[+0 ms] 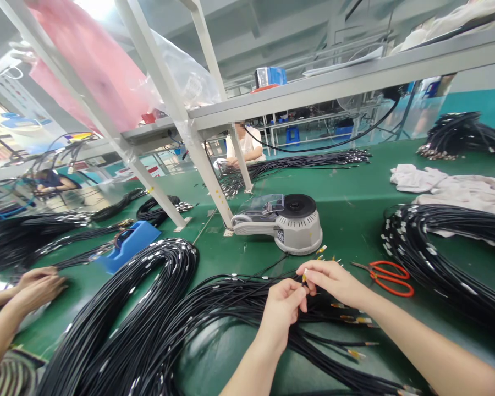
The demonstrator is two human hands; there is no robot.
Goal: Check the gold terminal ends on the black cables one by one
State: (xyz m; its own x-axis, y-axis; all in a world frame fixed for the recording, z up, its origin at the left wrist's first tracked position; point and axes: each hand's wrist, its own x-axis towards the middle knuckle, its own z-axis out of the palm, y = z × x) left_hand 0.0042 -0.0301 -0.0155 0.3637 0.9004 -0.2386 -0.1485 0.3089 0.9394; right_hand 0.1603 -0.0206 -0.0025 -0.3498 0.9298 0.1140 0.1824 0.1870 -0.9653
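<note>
My left hand (284,307) pinches a thin black cable near its end. My right hand (333,279) is closed at the cable tip, where a small piece of yellow tape (304,276) shows between the fingers. Under and around both hands lies a bundle of black cables (231,297) with white labels; several ends carry yellow tape and fan out to the right. Just beyond my hands stands a grey tape dispenser (299,234) with a round black top. Orange-handled scissors (390,278) rest on the green table (350,236) to the right of my right hand.
Coiled black cables (429,253) lie at the right beside white cloth (449,187). A blue tape holder (134,245) and another cable bundle (148,275) are at the left. White shelf posts (206,170) rise from the table. A co-worker's hands (39,289) are at far left; another person sits beyond.
</note>
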